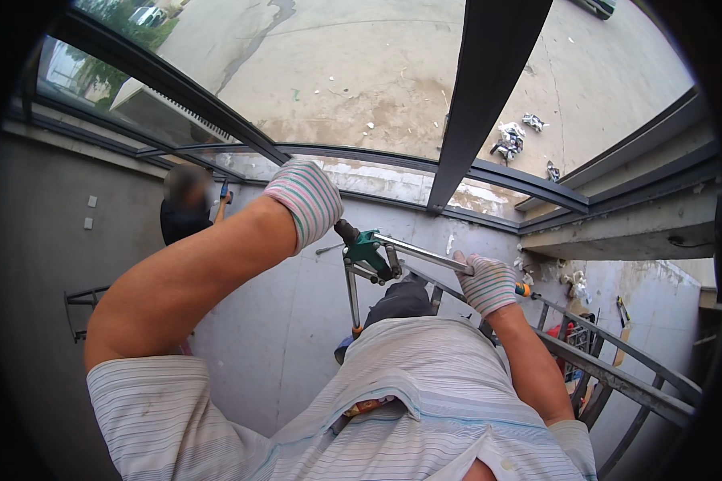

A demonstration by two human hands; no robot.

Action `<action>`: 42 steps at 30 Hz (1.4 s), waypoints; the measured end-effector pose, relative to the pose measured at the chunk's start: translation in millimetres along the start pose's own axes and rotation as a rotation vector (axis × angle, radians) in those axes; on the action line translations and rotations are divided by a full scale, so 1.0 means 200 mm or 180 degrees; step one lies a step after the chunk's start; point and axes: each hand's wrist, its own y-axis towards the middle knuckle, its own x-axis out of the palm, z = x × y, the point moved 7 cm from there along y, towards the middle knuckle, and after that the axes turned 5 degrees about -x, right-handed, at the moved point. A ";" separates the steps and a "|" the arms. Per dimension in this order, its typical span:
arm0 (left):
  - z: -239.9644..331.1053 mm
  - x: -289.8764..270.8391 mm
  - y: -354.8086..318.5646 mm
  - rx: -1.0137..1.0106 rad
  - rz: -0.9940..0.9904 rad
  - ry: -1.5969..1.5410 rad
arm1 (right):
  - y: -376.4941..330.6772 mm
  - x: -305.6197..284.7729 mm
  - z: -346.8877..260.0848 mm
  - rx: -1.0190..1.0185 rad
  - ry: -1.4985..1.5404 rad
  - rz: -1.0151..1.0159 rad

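Metal handle [425, 254] within curled right fingers [484, 276]

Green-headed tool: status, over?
Right striped-gloved hand grips silver lever of green-headed metal tool. Left striped-gloved hand curled near its nose, grasp hidden. Grey metal ladder rightward.

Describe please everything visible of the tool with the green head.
The tool has a green head, a dark cylindrical nose and two long, metallic-looking arms, joined by pivoted links. It is spread open: one arm slants right, held by the gloved right grip, its orange-and-black end showing beyond; the other hangs downward to an orange end. The nose points up-left, close to the left grip; whether they touch is unclear.
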 end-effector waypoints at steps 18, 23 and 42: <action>-0.01 0.04 0.04 -0.0040 0.0065 0.0118 | -0.01 -0.02 -0.02 -0.0193 0.0026 0.0435; 0.00 0.01 0.03 0.0026 -0.0086 0.0240 | 0.00 -0.01 -0.01 -0.0132 0.0013 0.0298; -0.02 0.07 0.07 0.0436 0.0637 -0.0956 | 0.00 -0.04 0.00 -0.0055 -0.0118 0.0138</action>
